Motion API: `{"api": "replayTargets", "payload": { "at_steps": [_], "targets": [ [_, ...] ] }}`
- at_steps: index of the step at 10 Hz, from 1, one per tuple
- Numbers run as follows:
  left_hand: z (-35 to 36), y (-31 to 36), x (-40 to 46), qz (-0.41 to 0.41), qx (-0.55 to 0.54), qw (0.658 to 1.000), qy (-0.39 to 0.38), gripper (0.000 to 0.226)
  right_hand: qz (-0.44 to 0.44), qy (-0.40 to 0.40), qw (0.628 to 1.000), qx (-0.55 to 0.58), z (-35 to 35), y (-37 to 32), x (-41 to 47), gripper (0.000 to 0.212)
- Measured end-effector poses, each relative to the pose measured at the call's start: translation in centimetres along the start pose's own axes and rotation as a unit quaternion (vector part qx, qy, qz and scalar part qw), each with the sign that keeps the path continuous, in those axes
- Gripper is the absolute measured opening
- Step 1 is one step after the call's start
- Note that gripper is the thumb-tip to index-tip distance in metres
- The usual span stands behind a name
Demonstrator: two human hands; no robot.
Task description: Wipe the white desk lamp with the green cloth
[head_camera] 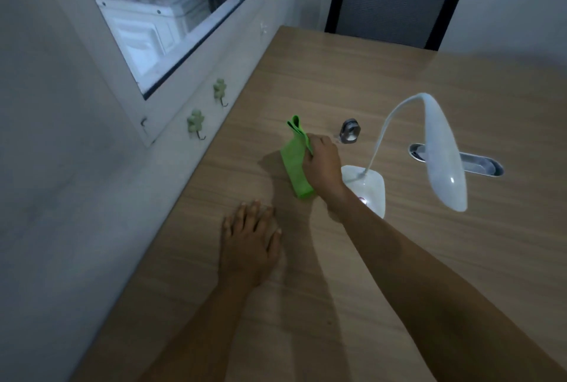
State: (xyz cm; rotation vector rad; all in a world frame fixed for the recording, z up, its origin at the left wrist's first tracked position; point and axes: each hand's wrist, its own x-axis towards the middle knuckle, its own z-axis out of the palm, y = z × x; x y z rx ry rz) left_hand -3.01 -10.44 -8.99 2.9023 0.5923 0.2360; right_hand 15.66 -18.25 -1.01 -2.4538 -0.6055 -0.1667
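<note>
The green cloth [294, 163] is folded and partly lifted off the wooden desk [399, 80]. My right hand [322, 163] grips its right edge, just left of the white desk lamp. The lamp's square base [369, 188] sits on the desk beside my wrist. Its thin neck curves up to the long oval head [445, 154], which hangs to the right. My left hand [250, 240] lies flat on the desk with fingers spread, nearer to me than the cloth and holding nothing.
A small metal clip-like object [349, 130] stands behind the cloth. An oval metal cable slot [478, 163] is set in the desk behind the lamp head. A black mesh chair [395, 1] is at the far edge. The wall with two green hooks [196, 122] and a window runs along the left.
</note>
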Motion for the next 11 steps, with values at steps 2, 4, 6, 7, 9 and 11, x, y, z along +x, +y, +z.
{"api": "replayTargets", "payload": {
  "at_steps": [2, 4, 6, 7, 9, 11],
  "targets": [
    [0.2, 0.0, 0.1, -0.007, -0.006, 1.0, -0.005, 0.057, -0.041, -0.072, 0.996, -0.009, 1.3, 1.3, 0.5, 0.042],
    [0.4, -0.1, 0.1, -0.005, -0.012, 1.0, 0.0, 0.057, -0.128, -0.166, 0.971, -0.115, 1.2, 1.0, -0.2, 0.039],
    [0.3, 0.0, 0.0, -0.004, -0.02, 1.0, 0.012, 0.056, -0.145, -0.215, 0.959, -0.112, 1.2, 1.5, -1.8, 0.048],
    [0.2, 0.0, 0.0, -0.003, -0.021, 1.0, 0.013, 0.055, -0.149, -0.22, 0.959, -0.097, 1.6, 2.3, -2.5, 0.055],
    [0.0, 0.0, 0.0, -0.003, -0.015, 1.0, 0.005, 0.055, -0.155, -0.245, 0.949, -0.122, 2.2, 3.0, -3.6, 0.05],
    [0.2, -0.1, -0.1, -0.004, -0.017, 1.0, 0.006, 0.056, -0.178, -0.199, 0.955, -0.131, 1.5, 3.4, -5.5, 0.059]
  ]
}}
